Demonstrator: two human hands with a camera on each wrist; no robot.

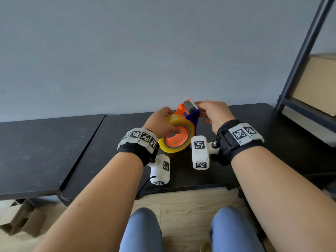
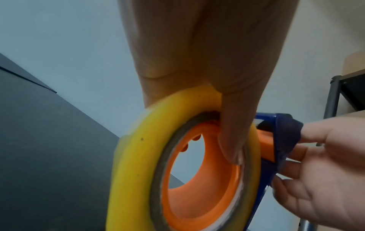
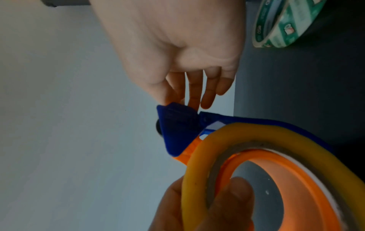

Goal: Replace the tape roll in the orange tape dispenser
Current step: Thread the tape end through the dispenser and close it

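The orange tape dispenser (image 1: 181, 108) is held tilted above the black table (image 1: 254, 117). A yellowish tape roll (image 1: 180, 119) sits on its orange hub (image 2: 197, 195). My left hand (image 1: 160, 120) grips this roll (image 2: 138, 156), thumb (image 2: 233, 132) hooked inside the hub and fingers behind. My right hand (image 1: 214, 113) pinches the dispenser's front end, at the blue flap (image 3: 177, 125) beside the grey roller (image 1: 189, 106). Whatever lies between its fingertips is hidden behind the flap. The roll (image 3: 256, 129) hides most of the dispenser's body.
A green-and-white tape roll (image 3: 286, 23) lies on the table under my right wrist, unseen in the head view. A dark metal shelf rack (image 1: 300, 60) with a cardboard box (image 1: 318, 84) stands at the right. A second black table (image 1: 36, 151) adjoins on the left, with cardboard (image 1: 21, 219) on the floor below.
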